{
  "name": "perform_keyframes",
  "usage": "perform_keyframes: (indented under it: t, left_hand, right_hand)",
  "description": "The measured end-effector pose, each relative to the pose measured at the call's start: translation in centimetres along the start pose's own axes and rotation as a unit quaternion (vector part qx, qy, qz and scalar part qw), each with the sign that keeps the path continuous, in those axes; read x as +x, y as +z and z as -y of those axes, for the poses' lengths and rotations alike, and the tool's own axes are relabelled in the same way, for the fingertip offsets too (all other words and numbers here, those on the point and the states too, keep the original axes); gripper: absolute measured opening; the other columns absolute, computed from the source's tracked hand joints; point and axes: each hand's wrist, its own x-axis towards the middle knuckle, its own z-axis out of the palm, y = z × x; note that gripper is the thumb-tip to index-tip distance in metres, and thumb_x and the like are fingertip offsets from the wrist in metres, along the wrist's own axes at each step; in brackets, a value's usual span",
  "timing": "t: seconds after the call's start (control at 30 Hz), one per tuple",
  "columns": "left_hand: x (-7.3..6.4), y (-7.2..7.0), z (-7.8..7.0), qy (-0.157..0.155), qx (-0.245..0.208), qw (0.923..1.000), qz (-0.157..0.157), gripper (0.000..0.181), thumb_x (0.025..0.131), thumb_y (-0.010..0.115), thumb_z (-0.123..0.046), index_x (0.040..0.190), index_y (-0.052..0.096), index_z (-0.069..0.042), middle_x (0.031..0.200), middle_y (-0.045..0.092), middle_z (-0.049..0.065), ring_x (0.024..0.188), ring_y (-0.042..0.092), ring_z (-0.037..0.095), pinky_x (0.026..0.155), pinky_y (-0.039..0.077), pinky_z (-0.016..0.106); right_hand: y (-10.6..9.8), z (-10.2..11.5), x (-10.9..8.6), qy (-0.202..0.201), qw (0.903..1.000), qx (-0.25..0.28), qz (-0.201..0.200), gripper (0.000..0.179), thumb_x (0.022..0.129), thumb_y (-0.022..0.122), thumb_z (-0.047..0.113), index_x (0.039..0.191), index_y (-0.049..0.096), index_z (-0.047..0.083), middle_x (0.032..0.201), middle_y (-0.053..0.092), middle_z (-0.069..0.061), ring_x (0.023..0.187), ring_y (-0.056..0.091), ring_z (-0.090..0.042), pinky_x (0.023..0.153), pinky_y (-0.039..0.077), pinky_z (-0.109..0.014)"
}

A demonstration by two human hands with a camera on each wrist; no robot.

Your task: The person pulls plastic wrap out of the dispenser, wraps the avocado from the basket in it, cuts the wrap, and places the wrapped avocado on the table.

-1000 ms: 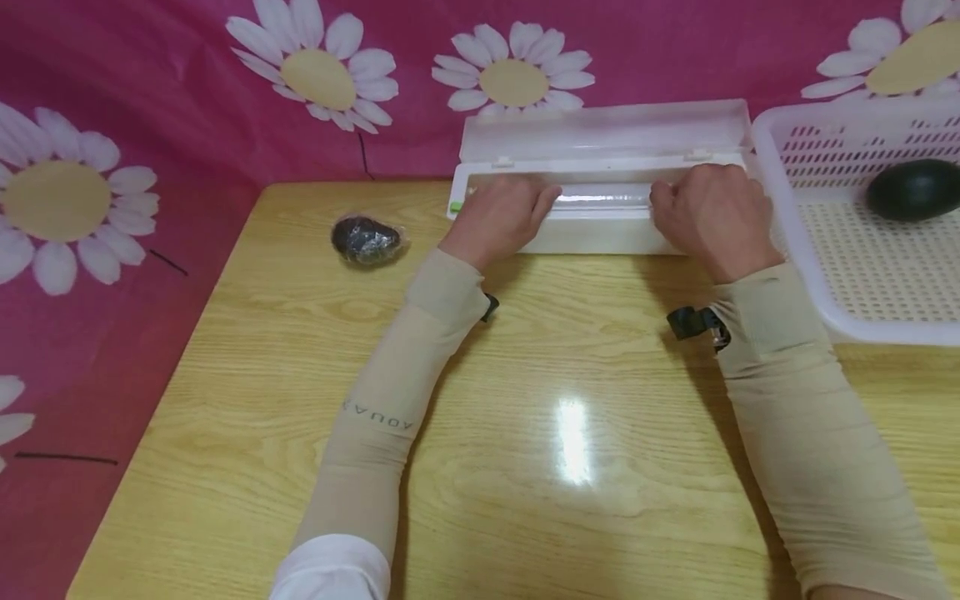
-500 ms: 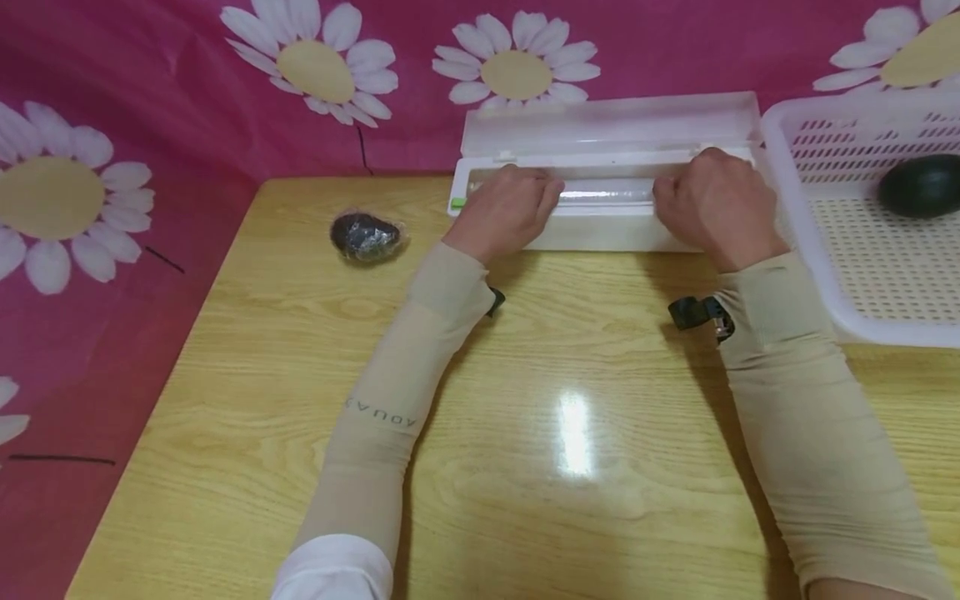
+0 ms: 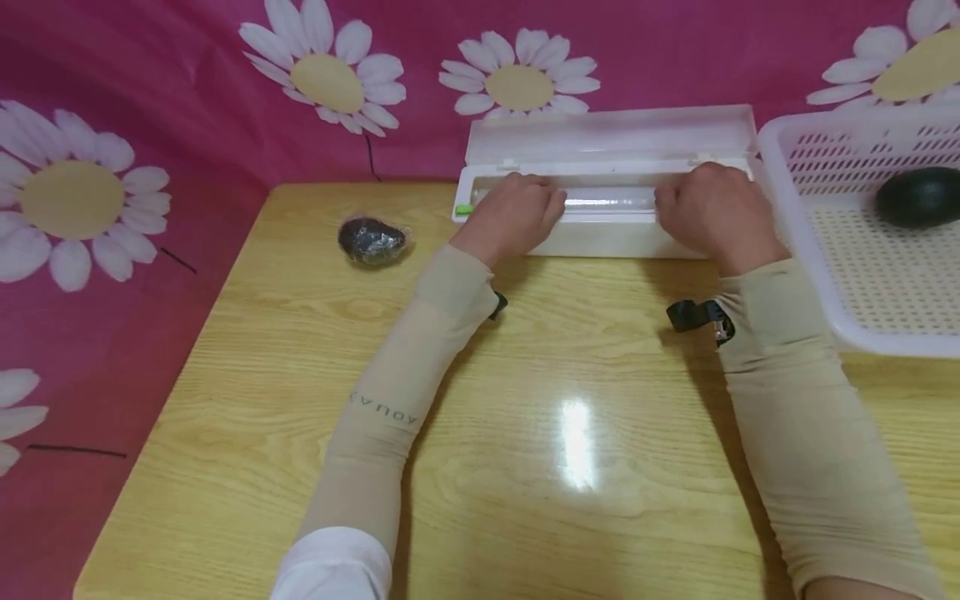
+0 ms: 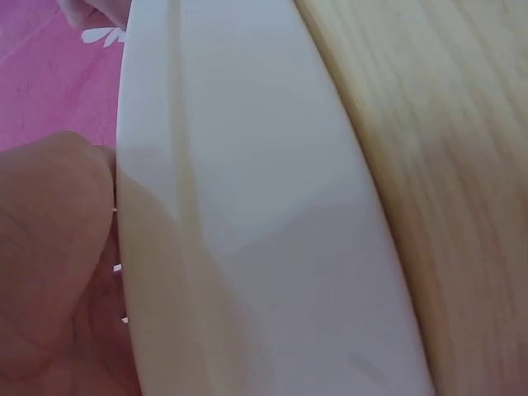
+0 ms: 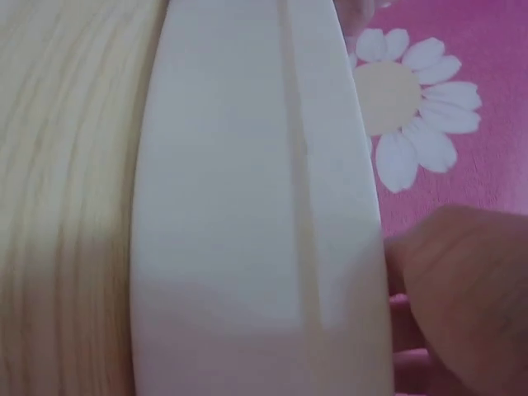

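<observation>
A long white cling film dispenser box (image 3: pixel 600 240) lies at the back of the table, its translucent lid (image 3: pixel 611 137) raised. Inside it a roll of clear cling film (image 3: pixel 609 201) shows between the hands. My left hand (image 3: pixel 513 215) reaches over the front edge on the left, fingers curled, pinching at the film. On the right my right hand (image 3: pixel 716 212) does likewise, knuckles up. Both wrist views show the box's front wall (image 4: pixel 272 124) close up, and its edge hides most fingertips. The film under the fingers is too transparent to make out.
A dark, pear-shaped item wrapped in clear film (image 3: pixel 371 242) lies left of the box. A white perforated basket (image 3: pixel 813 283) stands right beside the box, with a dark green oval fruit (image 3: pixel 918 198) in it. Behind the table (image 3: pixel 525 400) hangs a pink flowered cloth (image 3: pixel 420 50).
The head view shifts slightly. Both hands stay at the cling film box, with hardly any movement relative to it.
</observation>
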Motion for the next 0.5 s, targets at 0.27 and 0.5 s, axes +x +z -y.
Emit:
perform_keyframes:
  t: [0.27, 0.5]
  left_hand:
    - [-0.8, 0.9, 0.1, 0.028, -0.019, 0.9957, -0.086, 0.046, 0.105, 0.03, -0.032, 0.07, 0.052, -0.013, 0.086, 0.065, 0.003, 0.088, 0.061, 0.019, 0.104, 0.043, 0.032]
    - [-1.1, 0.9, -0.5, 0.01, -0.025, 0.992, -0.123, 0.049, 0.104, 0.034, -0.03, 0.059, 0.043, -0.013, 0.062, 0.039, -0.001, 0.067, 0.044, 0.018, 0.079, 0.044, 0.03]
  right_hand:
    - [0.6, 0.6, -0.7, -0.006, 0.9969, -0.003, -0.079, 0.052, 0.094, 0.033, 0.027, 0.053, 0.052, 0.002, 0.087, 0.062, -0.034, 0.084, 0.057, -0.052, 0.067, 0.042, -0.059]
    - [0.0, 0.8, -1.3, 0.01, 0.9969, -0.005, -0.078, 0.059, 0.096, 0.035, 0.035, 0.054, 0.058, 0.002, 0.087, 0.063, -0.035, 0.086, 0.057, -0.052, 0.067, 0.042, -0.059]
